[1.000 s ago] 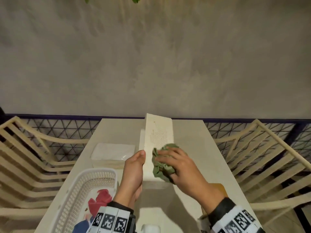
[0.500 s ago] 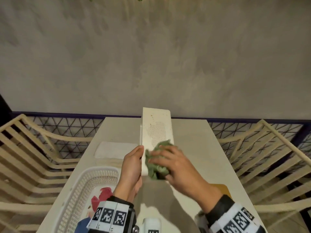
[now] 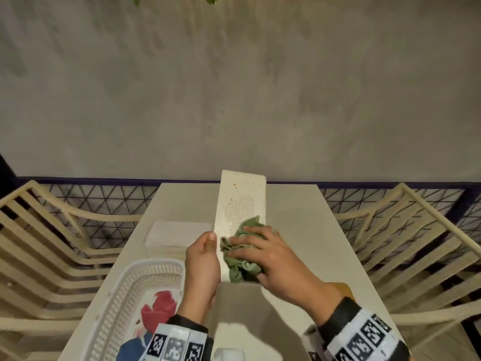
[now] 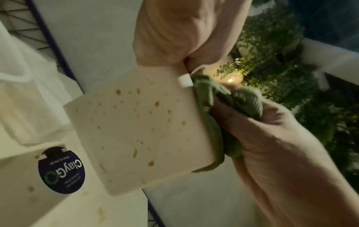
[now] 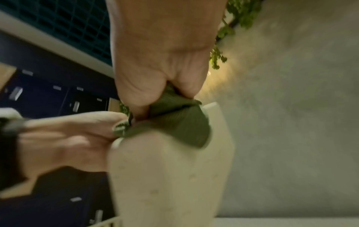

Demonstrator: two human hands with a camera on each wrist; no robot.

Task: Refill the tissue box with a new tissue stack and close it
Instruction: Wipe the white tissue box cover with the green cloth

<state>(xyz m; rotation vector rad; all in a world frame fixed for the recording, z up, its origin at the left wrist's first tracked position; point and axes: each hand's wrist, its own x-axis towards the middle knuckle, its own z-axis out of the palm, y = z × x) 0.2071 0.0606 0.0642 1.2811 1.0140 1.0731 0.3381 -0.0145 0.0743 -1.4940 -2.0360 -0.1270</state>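
Head view, nearest: a white perforated basket sits on the desk, left of the tissue box, with one red cloth and something blue inside.
Left hand: the left hand grips the near left edge of the tissue box, thumb along its rim, fingers curled behind it.
Right hand: the right hand has its fingers clenched on one crumpled green cloth, pressed flat against the box's perforated face.
Key relation: the box's long axis runs away from the person, near end in both hands, far end raised above the desk; the unwiped face lies beyond the right fingers, so the cloth would travel along that axis. Both hands touch the box; the right one is the working hand.
Stains: the left wrist view shows many orange-brown spots on a broad side of the box.
Tissue stack: one new tissue stack lies on the desk just left of the box, nearer the left hand, untouched.
Farthest: two slatted chairs, one left of the box and one right of it.
Counts: one box, one stack, one green cloth, one basket.
Judgement: cleaning comes first; refilling and closing are not yet done.
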